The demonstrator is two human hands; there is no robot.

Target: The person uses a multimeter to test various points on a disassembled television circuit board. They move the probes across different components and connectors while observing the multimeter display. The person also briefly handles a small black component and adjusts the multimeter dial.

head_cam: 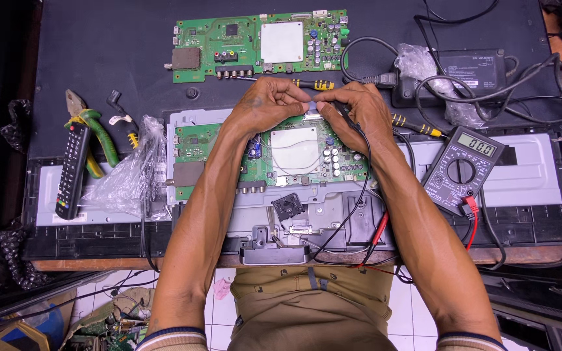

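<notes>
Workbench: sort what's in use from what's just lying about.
In use: left hand, right hand, small connector, lower circuit board.

Lying about: upper circuit board, remote control, pliers, multimeter, plastic bag.

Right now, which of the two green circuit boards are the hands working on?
The near green board, mounted in the grey metal chassis; both hands pinch at its top edge. The far board lies untouched.

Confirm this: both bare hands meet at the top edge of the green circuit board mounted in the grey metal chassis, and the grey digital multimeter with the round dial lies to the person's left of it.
Wrong side. In the head view the grey digital multimeter with the round dial lies to the person's right of the green circuit board. The rest holds: the left hand and right hand meet at its top edge.
</notes>
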